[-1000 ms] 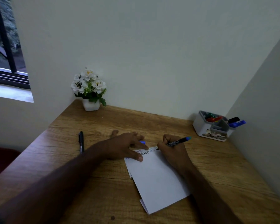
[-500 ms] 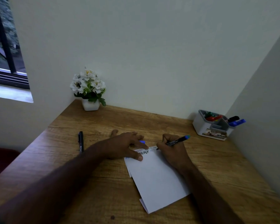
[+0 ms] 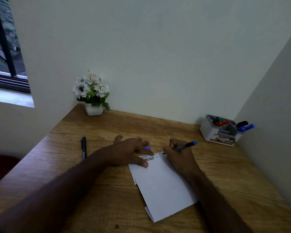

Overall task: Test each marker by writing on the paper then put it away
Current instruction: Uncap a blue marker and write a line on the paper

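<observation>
Head camera looks down on a wooden desk (image 3: 225,174) set into a corner, with both forearms reaching forward over it. The right hand (image 3: 180,157) is curled round a black marker with a blue end (image 3: 185,146), pinching it in a writing grip; the blue end points up and away to the right of the hand, and the tip sits at the far edge of the paper (image 3: 163,187), just left of the knuckles. The left hand (image 3: 129,152) lies flat with fingers straight and spread, its fingertips pressing on the far left corner of the paper. The two hands are apart, with the written lines between them. Those lines read as short rows of letters, some dark and some pale; the smaller ones are too faint to read. A small blue cap (image 3: 147,148) shows just beyond the left fingers, between the two hands; whether the fingers touch it cannot be told. The paper is folded, and it stretches from between the hands back under the right forearm.

Left of the left hand, well apart from it, a black pen (image 3: 84,147) lies on the desk. Beyond it in the far corner stands a white pot of white flowers (image 3: 92,93). Far to the right of the right hand, against the walls, a white and grey organiser (image 3: 208,132) holds red, green, black and blue markers (image 3: 245,127).
</observation>
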### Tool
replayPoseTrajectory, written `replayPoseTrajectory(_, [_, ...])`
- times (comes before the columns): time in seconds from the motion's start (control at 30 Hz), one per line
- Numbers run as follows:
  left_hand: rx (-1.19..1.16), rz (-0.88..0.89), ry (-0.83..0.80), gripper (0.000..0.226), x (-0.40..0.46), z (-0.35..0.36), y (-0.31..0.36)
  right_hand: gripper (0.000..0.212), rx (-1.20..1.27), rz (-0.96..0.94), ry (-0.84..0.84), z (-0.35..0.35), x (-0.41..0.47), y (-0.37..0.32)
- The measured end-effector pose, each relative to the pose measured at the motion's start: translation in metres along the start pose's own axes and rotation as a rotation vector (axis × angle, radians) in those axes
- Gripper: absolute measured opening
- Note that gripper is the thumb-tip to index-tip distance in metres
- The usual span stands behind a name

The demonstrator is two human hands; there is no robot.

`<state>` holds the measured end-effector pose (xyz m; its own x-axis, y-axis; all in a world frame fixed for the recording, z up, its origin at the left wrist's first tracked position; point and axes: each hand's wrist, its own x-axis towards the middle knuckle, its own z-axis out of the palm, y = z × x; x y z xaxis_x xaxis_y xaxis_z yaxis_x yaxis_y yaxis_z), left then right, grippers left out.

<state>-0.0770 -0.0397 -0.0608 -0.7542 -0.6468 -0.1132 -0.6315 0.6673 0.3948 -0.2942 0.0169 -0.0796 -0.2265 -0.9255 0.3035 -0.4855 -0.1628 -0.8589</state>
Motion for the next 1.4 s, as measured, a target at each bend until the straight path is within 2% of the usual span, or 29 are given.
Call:
replayPoseTrajectory(1.03, [-0.009, 0.016, 0.023, 0.054, 0.0, 0.002, -0.003, 0.035, 0.007, 0.023, 0.022, -0.001, -0.001, -0.004])
replayPoseTrajectory(1.1, [-0.024, 0.015, 0.08, 0.056, 0.0, 0.001, -0.003, 0.032, 0.088, 0.017, 0.062, -0.006, -0.003, -0.006])
replayPoseTrajectory(1.17, [-0.095, -0.013, 0.22, 0.055, -0.001, -0.001, -0.006, 0.027, 0.145, -0.016, 0.093, -0.011, -0.005, -0.01])
replayPoseTrajectory(1.27, [-0.102, -0.072, 0.437, 0.04, -0.002, -0.006, -0.011, 0.015, 0.1, -0.075, 0.084, -0.014, -0.007, -0.017])
replayPoseTrajectory(1.33, [-0.051, -0.099, 0.472, 0.034, -0.003, -0.007, -0.01, 0.014, 0.09, -0.116, 0.038, -0.015, -0.009, -0.021])
replayPoseTrajectory(1.4, [-0.002, -0.118, 0.431, 0.032, -0.003, -0.006, -0.006, 0.014, 0.131, -0.142, -0.019, -0.015, -0.011, -0.023])
